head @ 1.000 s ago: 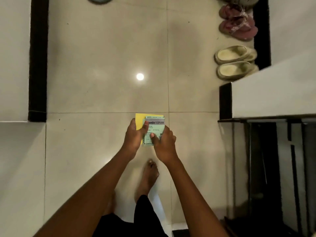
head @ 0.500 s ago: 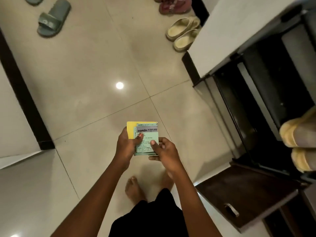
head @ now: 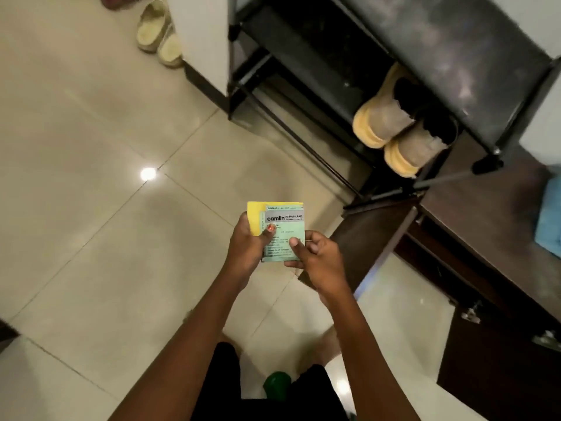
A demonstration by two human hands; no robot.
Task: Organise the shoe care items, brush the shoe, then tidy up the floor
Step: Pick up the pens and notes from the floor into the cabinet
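I hold a small flat green packet (head: 287,230) printed "camlin", with a yellow card (head: 254,217) behind it, above the tiled floor. My left hand (head: 247,249) grips the stack's left side, thumb across the green face. My right hand (head: 315,258) pinches its lower right corner between thumb and curled fingers. A pair of tan ankle boots with yellow soles (head: 394,129) stands on a shelf of the black shoe rack (head: 303,65) to the upper right.
Cream slippers (head: 158,34) lie on the floor at the top, next to a white wall corner. A dark brown cabinet door (head: 373,238) hangs open on the right. Something blue (head: 549,220) sits at the right edge. A green object (head: 276,387) lies near my legs.
My view has swung to the right, from the open floor and slippers to the shoe rack and cabinet. Both hands keep the same hold on the packet and card.
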